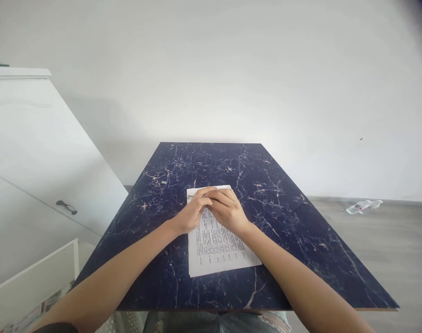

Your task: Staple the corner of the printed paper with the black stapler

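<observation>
Printed sheets of paper (pixel 216 259) lie on the dark blue marbled table (pixel 211 162), close to its middle. Over the top part of the paper, my left hand (pixel 193 212) and my right hand (pixel 229 210) meet, with their fingers bent and overlapping. A bit of a dark, thin thing shows at the paper's upper left, beside my left hand's fingers. Whatever may be between the two hands is hidden. Lines of print show below the hands.
A white cabinet (pixel 40 138) with a dark handle (pixel 66 206) stands at the left, above an open white drawer or box (pixel 33 273). A clear plastic item (pixel 363 206) lies on the floor at the right, by the wall. My legs are under the table's near edge.
</observation>
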The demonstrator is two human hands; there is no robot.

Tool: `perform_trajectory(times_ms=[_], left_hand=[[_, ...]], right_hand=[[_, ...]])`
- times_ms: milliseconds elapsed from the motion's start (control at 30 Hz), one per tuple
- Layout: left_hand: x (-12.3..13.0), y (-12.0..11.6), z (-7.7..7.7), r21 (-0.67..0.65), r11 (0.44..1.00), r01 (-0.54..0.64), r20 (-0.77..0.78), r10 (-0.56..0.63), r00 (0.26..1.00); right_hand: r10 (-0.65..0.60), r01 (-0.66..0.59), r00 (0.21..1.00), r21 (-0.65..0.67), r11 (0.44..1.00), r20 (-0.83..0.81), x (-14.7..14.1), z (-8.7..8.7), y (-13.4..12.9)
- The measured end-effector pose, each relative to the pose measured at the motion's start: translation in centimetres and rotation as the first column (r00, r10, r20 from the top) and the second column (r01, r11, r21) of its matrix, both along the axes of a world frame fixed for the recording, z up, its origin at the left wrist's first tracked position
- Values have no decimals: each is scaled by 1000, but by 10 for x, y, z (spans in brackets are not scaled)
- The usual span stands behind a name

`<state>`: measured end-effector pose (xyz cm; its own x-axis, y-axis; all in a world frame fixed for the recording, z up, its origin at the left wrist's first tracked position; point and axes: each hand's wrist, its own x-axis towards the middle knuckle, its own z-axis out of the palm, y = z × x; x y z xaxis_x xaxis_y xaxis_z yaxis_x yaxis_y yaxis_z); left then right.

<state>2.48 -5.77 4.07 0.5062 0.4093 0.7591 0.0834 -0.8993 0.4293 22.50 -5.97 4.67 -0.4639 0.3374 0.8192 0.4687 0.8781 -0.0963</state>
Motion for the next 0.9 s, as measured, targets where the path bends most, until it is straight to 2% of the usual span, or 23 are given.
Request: perform_trajectory(times_ms=[167, 233, 300, 367, 400, 433, 467, 500, 533, 567, 633, 667, 767, 900], left_hand=[[9, -8, 2, 55, 998, -4, -36, 6, 999], [5, -5, 3, 129, 991, -34, -70, 44, 997], [-9, 6, 5, 241, 960, -141, -70, 162, 984], [-34, 24, 4, 298, 876, -379, -11, 400, 916], [-50, 34, 3, 286, 811, -510, -15, 536, 844], [-67, 45, 2, 247, 743, -622, -89, 657, 749], [-85, 56, -1, 209, 670, -712, -186, 742, 644], [-102, 65, -5, 174, 594, -785, -281, 794, 539], [-117, 73, -9, 143, 519, -843, -370, 818, 441], [-130, 79, -14, 109, 472, -875, -461, 804, 376], [-147, 87, -22, 66, 474, -878, -592, 727, 348], [-151, 89, -25, 55, 489, -871, -618, 702, 355], [-154, 91, -28, 50, 515, -856, -612, 693, 381], [-152, 89, -24, 52, 480, -876, -585, 725, 363]], right_hand=[[-42, 33, 994, 100, 994, 96, 3, -1, -4], [-49, 32, 990, 127, 991, 132, 6, 1, -2], [-94, 83, 990, 105, 991, 104, 14, 4, 7], [-206, 206, 979, -1, 979, 10, 31, 4, 24], [-288, 283, 956, -92, 955, -47, 44, 3, 36], [-378, 356, 922, -201, 913, -86, 61, 1, 48], [-484, 430, 869, -328, 841, -101, 79, -2, 61], [-595, 491, 798, -471, 733, -93, 99, -6, 73], [-693, 526, 719, -606, 597, -58, 119, -11, 83], [-740, 543, 671, -654, 527, -39, 138, -17, 92], [-797, 558, 604, -705, 438, -17, 170, -28, 102], [-810, 560, 586, -715, 419, -16, 181, -32, 105], [-822, 548, 569, -740, 390, -12, 196, -44, 107], [-826, 549, 564, -746, 377, -2, 193, -50, 111]])
